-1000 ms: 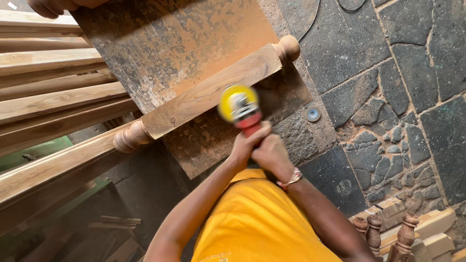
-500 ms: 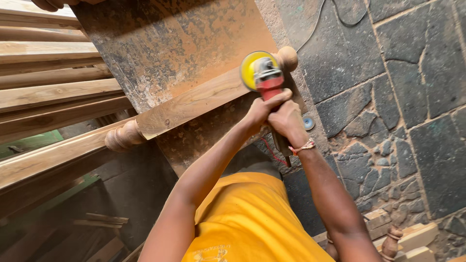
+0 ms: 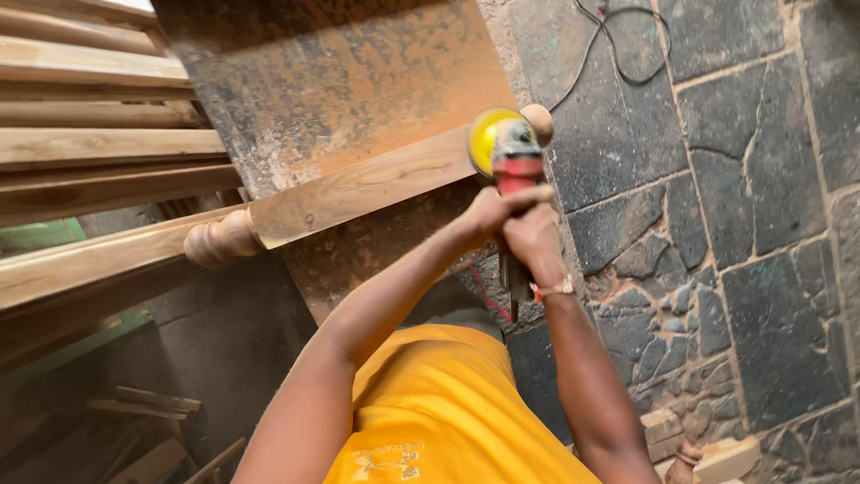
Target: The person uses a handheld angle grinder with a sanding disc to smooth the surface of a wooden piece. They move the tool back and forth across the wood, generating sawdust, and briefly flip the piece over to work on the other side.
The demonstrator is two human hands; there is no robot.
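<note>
My left hand (image 3: 484,215) and my right hand (image 3: 533,231) both grip a red angle grinder (image 3: 512,166) with a yellow disc (image 3: 486,136). The disc rests on the far end of a turned wooden post (image 3: 358,190), close to its round knob (image 3: 537,118). The post lies slanted across a rusty metal-topped bench (image 3: 331,81). Its other turned end (image 3: 219,237) sits to the left. A bracelet circles my right wrist (image 3: 554,289). The grinder's body hangs down below my hands.
Long wooden planks (image 3: 90,148) are stacked at the left. A black cable (image 3: 618,54) runs over the dark stone paving (image 3: 752,224) on the right. Small wood offcuts (image 3: 708,453) lie at the bottom right, and scrap pieces (image 3: 143,403) at the lower left.
Both hands have carried the grinder along the post from its middle toward the knobbed end. The view has shifted with them.
</note>
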